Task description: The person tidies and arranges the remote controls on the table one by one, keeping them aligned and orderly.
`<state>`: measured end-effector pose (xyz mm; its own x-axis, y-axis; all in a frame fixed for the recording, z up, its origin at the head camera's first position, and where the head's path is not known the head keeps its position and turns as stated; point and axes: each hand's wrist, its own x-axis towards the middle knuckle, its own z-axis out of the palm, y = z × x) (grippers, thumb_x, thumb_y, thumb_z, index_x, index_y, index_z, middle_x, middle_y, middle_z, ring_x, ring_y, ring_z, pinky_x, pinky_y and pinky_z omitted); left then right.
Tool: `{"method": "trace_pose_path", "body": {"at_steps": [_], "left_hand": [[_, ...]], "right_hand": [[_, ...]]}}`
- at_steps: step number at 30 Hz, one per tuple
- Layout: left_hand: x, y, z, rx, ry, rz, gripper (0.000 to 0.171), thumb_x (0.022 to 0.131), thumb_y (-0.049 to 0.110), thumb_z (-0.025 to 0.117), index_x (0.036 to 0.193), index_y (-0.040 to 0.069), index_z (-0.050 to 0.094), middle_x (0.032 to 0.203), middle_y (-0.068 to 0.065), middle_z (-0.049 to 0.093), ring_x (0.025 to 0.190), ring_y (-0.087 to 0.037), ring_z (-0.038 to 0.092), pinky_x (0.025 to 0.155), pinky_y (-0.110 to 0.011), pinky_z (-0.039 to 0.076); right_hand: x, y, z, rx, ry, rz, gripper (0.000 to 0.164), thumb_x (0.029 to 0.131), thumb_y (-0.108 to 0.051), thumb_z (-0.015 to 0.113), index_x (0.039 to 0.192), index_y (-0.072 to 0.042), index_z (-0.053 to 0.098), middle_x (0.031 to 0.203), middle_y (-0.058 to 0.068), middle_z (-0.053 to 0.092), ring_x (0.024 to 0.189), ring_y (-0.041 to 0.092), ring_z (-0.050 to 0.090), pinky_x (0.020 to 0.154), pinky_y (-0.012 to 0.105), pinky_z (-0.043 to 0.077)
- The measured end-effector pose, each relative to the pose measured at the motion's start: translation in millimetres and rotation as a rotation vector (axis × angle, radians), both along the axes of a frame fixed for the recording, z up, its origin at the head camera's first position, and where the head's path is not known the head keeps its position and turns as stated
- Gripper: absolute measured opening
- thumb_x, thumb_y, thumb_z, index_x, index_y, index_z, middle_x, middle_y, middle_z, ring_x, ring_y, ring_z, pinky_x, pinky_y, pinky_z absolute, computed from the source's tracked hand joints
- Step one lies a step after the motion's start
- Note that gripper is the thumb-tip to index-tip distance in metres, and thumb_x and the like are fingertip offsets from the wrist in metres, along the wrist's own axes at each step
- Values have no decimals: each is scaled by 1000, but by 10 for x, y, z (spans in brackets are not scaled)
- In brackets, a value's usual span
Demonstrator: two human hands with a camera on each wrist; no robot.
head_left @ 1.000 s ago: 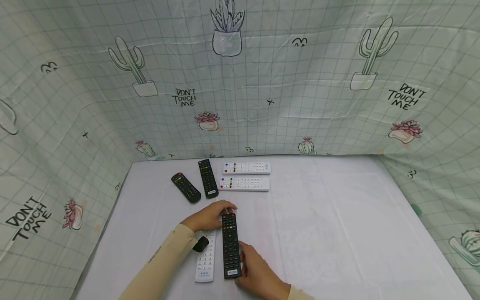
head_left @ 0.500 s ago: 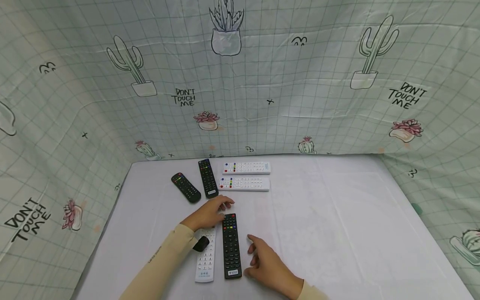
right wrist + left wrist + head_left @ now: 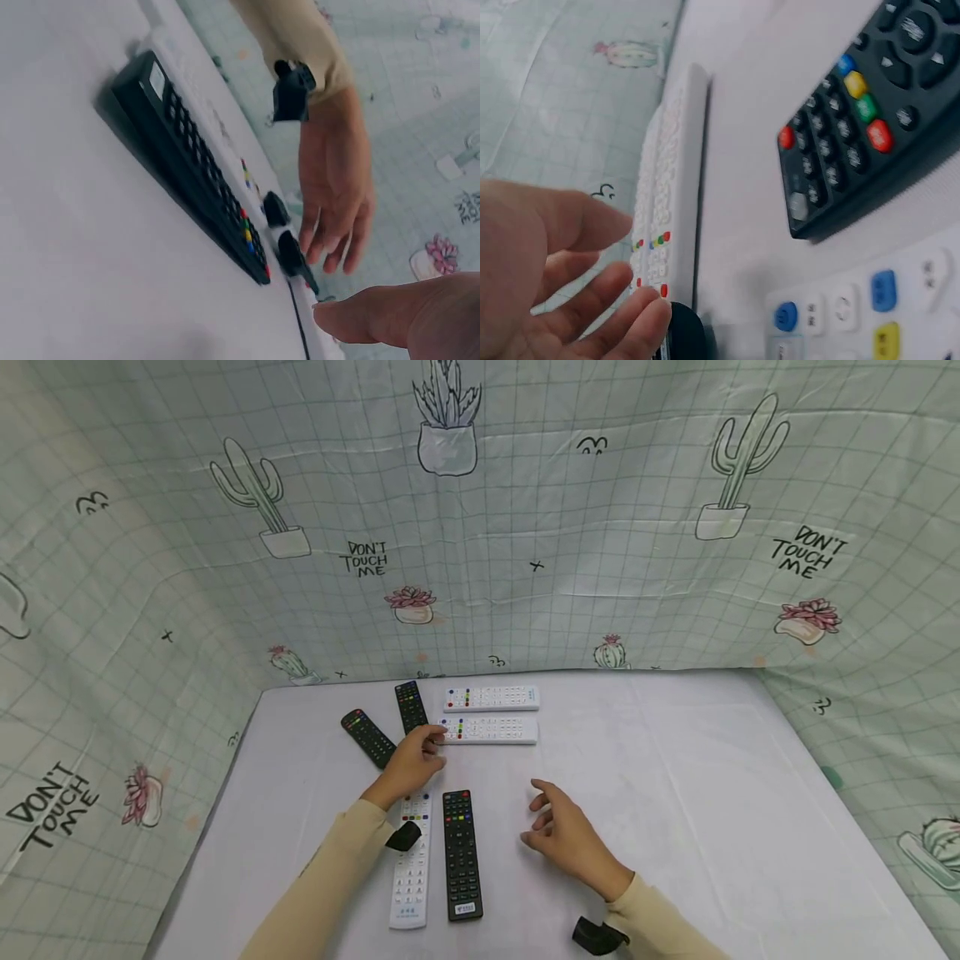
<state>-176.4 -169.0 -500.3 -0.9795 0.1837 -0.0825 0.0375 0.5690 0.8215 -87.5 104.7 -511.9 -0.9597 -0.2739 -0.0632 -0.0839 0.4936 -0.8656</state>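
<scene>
My left hand (image 3: 411,762) hovers, fingers loosely bent, over the near end of a black remote control (image 3: 409,702), covering part of it. Nothing is seen in its grasp in the left wrist view, where the fingers (image 3: 641,322) are spread. My right hand (image 3: 572,835) hangs right of the rows, thumb and fingers apart, holding nothing. Between the hands a long black remote (image 3: 462,860) lies lengthwise beside a white remote (image 3: 408,885), partly under my left forearm. A shorter black remote (image 3: 367,737) lies slanted left of my left hand.
Two white remotes (image 3: 491,697) lie crosswise, one behind the other, near the back of the white-covered table (image 3: 675,793). A grid-patterned cloth (image 3: 637,527) rises behind and at both sides. Dark wrist cameras (image 3: 597,935) sit at my sleeves.
My right hand let go of the long black remote and drew away to the right and forward. My left hand left that remote's far end and moved forward to the back black remote.
</scene>
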Motion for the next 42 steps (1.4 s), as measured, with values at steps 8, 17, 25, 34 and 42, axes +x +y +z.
{"method": "trace_pose_path", "body": {"at_steps": [8,17,25,34,42], "left_hand": [[-124,21,44,85,-84,117,56,97,-2,65,150,-5,48,146,-26,53,133,-41,54,111,-51,49],[-224,70,37,92,-134,158,63,96,0,68,154,-2,45,153,-25,50,141,-41,50,115,-52,47],[-307,121,24,79,-156,174,67,96,1,68,157,0,42,160,-24,45,146,-41,46,117,-53,46],[-346,228,39,25,-162,198,65,97,3,68,157,-1,43,164,-25,40,148,-45,43,119,-55,42],[-357,306,82,-47,-173,213,65,96,8,70,156,0,45,163,-25,41,148,-45,42,121,-57,38]], "right_hand": [[-306,88,-9,19,29,-51,75,83,6,82,148,12,46,114,15,63,90,18,64,69,28,53],[-620,124,-4,46,39,-84,74,84,4,81,148,13,44,115,19,61,95,25,66,76,34,54],[-794,116,-4,69,30,-86,75,85,3,81,149,14,43,114,19,59,97,28,64,79,38,55],[-978,70,-17,134,0,-94,80,88,-1,80,153,13,37,129,26,54,107,33,62,87,46,55],[-1113,-3,-39,169,-23,-67,83,89,-4,80,154,16,33,143,34,49,121,41,58,103,54,50]]}}
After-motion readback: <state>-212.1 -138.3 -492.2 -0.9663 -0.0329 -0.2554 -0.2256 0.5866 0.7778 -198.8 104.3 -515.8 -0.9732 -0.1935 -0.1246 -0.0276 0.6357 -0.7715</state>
